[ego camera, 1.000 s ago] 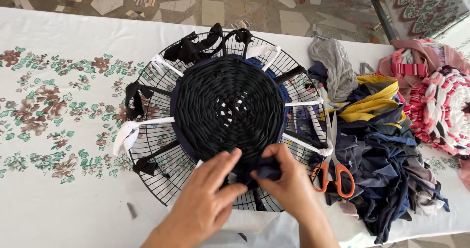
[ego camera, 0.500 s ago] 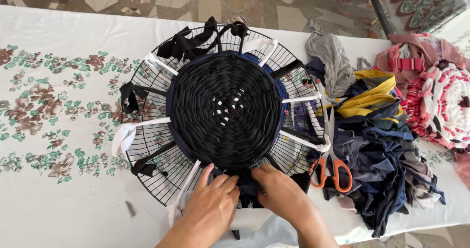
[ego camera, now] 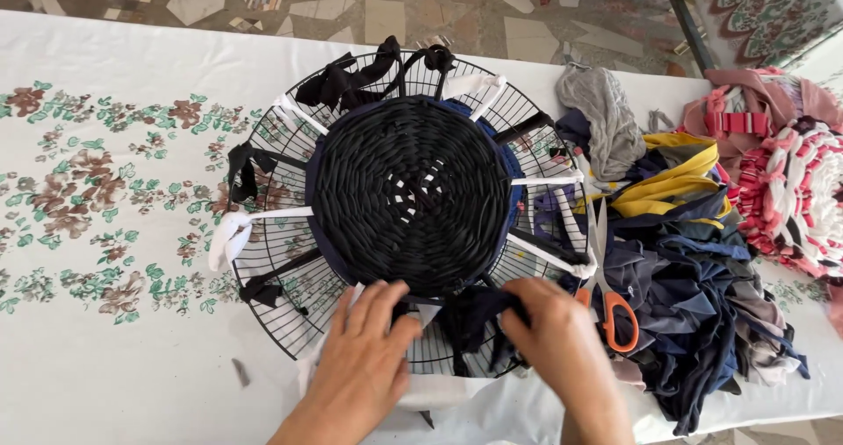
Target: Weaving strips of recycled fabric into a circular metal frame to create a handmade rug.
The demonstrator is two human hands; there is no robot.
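The left hand (ego camera: 364, 357) lies flat with fingers spread on the near rim of a round wire grille (ego camera: 263, 261), its fingertips touching the near edge of the dark woven disc (ego camera: 413, 195) at the grille's centre. The right hand (ego camera: 558, 344), just to its right, is pinched around a dark fabric strip (ego camera: 470, 318) that runs from the disc's near edge. White and black strips stretch like spokes from the disc to the grille's rim. The grille rests on a white floral tablecloth (ego camera: 97, 190). To the right, orange-handled scissors (ego camera: 606, 278) lie beside a heap of fabric scraps (ego camera: 694, 261), with a pink and white woven round (ego camera: 795, 195) at the far right.
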